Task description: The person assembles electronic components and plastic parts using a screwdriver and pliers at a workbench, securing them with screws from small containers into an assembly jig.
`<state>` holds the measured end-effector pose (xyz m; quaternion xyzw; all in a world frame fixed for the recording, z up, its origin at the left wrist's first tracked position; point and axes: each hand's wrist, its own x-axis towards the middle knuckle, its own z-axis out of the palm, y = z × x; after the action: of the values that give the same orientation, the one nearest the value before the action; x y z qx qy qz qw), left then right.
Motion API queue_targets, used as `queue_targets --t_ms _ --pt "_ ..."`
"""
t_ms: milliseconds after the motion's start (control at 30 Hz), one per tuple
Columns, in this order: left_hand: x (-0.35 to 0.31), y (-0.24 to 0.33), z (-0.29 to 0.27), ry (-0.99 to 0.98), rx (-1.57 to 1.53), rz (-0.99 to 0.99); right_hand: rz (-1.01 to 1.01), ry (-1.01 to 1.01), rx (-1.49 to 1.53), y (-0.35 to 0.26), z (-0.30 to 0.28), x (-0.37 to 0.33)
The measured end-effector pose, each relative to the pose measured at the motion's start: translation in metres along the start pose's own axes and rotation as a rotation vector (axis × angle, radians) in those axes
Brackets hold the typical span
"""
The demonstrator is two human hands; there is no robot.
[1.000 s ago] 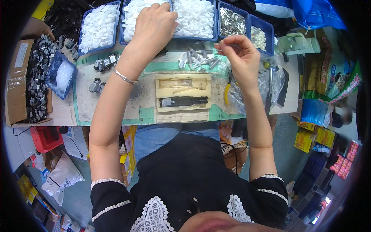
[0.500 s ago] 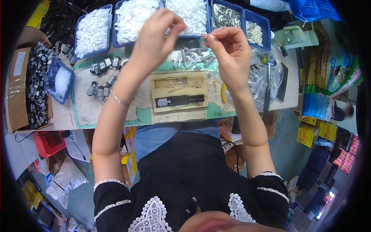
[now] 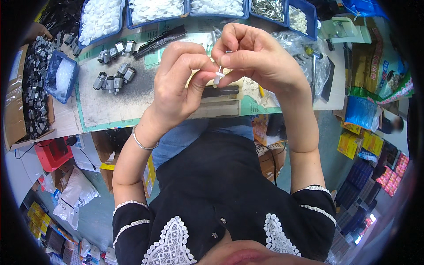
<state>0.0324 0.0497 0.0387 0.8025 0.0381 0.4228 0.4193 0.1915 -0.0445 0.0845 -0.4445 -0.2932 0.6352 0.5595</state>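
My left hand [image 3: 183, 77] and my right hand [image 3: 254, 55] meet close in front of me, above the work table [image 3: 110, 106]. Together their fingertips pinch a small white plastic part [image 3: 218, 77] with a thin pin standing up from it. The left thumb and forefinger press on the part's lower end while the right fingers hold its top. A silver bangle [image 3: 142, 142] sits on my left wrist. Below the hands a wooden jig [image 3: 221, 104] with a dark bar lies partly hidden.
Blue trays of white discs [image 3: 99, 17] and of metal pins [image 3: 269, 6] line the far edge. Small grey motors [image 3: 112, 79] lie scattered on the mat. A cardboard box of dark parts [image 3: 31, 95] stands at left, clear plastic bags [image 3: 309, 66] at right.
My left hand came back from the far white-parts tray and joined the right hand. Both hands rose toward the camera, holding the small white part between them.
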Motion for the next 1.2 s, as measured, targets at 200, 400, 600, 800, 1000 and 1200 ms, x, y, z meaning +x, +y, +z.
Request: queue_targets --t_ms 200,400,600,800,1000,1200 --pt "-0.016 0.002 -0.001 0.056 0.009 -0.026 -0.015 -0.036 -0.353 0.002 0.006 -0.001" --pt "-0.028 -0.007 -0.011 -0.016 0.001 -0.125 -0.507 0.256 -0.942 0.032 0.018 -0.012" --pt "-0.034 -0.011 -0.016 -0.088 0.175 -0.051 -0.783 0.221 -1.485 0.043 0.028 -0.009" --pt "-0.062 -0.009 -0.014 -0.101 0.343 -0.090 -0.665 0.227 -1.557 0.077 0.013 -0.016" --pt "-0.088 -0.007 -0.015 -0.226 0.508 -0.008 -0.655 0.205 -1.596 0.099 0.001 -0.014" --pt "-0.091 -0.006 -0.007 -0.223 0.565 -0.003 -0.659 0.212 -1.715 0.107 0.005 -0.012"
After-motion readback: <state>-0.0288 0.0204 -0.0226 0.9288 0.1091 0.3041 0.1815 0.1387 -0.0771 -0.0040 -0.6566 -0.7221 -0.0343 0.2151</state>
